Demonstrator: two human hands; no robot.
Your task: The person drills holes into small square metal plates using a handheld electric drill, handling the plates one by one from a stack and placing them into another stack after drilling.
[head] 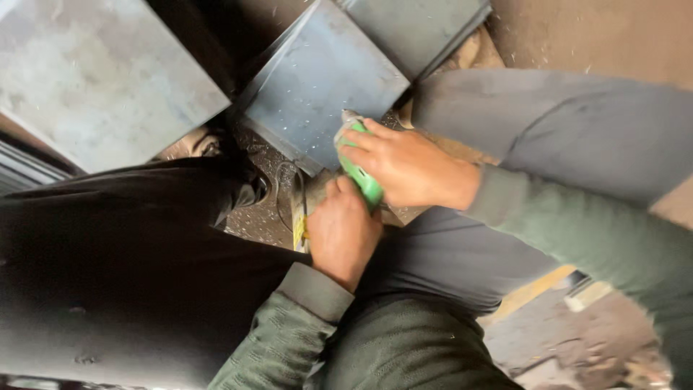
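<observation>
My right hand [404, 165] is wrapped around the green body of a hand-held power grinder [361, 173], whose head sits at the near corner of a grey steel plate [321, 83]. My left hand [343, 231] grips the lower end of the same tool, just beneath the right hand. The tool's working end is hidden behind my fingers. Both arms wear green sleeves.
A second grey steel plate [97, 72] lies at the upper left and a third [426, 25] at the top. Grey trouser legs [577, 123] fill the right side. A dark mass [115, 267] covers the lower left. Metal dust speckles the ground [256, 209].
</observation>
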